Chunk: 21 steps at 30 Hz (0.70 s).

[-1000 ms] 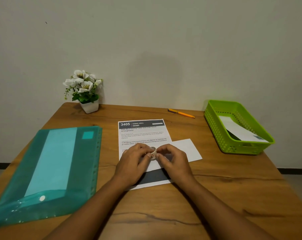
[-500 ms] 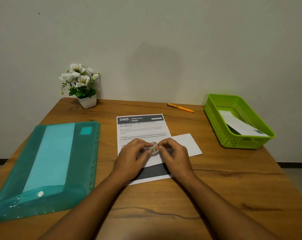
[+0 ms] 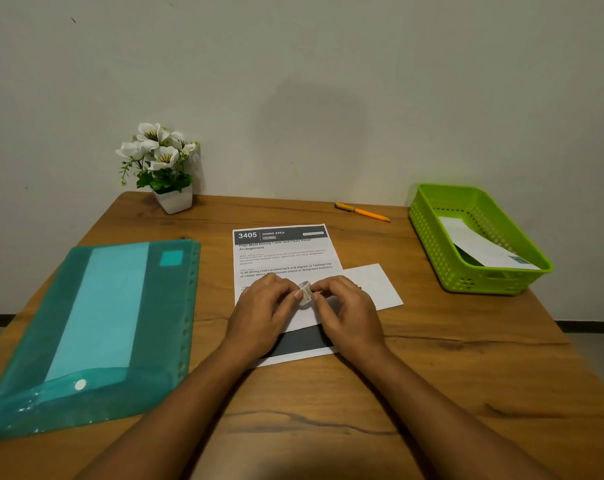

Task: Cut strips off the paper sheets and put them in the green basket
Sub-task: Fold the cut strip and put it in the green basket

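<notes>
Currently: left hand (image 3: pixel 262 313), right hand (image 3: pixel 349 315) both pinch small white ring-shaped roll (image 3: pixel 305 293) over printed white paper sheets (image 3: pixel 283 252), worktop (image 3: pixel 432 375) centre. Advice: steady roll, keep sheets flat. Target green plastic basket (image 3: pixel 428 233) far right, one strip (image 3: pixel 480 247) inside.

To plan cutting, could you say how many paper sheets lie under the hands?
2: printed sheet mid-table; blank white sheet overlapping its right side; others may be hidden.

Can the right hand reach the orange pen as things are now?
Probably yes: only flat paper and table lie between the right hand and the orange pen. But it pinches a small roll with the left hand, so it must let go first.
</notes>
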Motion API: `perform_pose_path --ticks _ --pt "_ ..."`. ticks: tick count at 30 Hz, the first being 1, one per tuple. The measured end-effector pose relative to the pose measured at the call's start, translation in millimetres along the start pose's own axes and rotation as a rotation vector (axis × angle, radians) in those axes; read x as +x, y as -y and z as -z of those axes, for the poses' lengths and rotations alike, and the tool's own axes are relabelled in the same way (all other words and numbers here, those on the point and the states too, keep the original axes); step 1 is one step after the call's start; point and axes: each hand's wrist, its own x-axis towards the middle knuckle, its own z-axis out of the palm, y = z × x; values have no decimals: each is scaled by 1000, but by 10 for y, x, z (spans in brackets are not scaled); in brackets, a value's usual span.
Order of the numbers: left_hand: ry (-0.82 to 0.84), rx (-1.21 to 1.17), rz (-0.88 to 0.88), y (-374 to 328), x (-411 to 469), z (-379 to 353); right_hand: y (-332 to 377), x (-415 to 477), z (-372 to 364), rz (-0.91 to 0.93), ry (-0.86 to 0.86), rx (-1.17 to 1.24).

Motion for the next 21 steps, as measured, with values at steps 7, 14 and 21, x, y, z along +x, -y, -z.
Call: perform_pose_path --ticks 7,14,21 --pt "-11 -11 4 5 4 2 28 -10 9 -26 23 6" --pt "-4 2 10 9 10 -4 -27 9 -8 -72 23 15" --pt "-11 10 13 4 8 -6 -22 -3 -15 -50 25 -29"
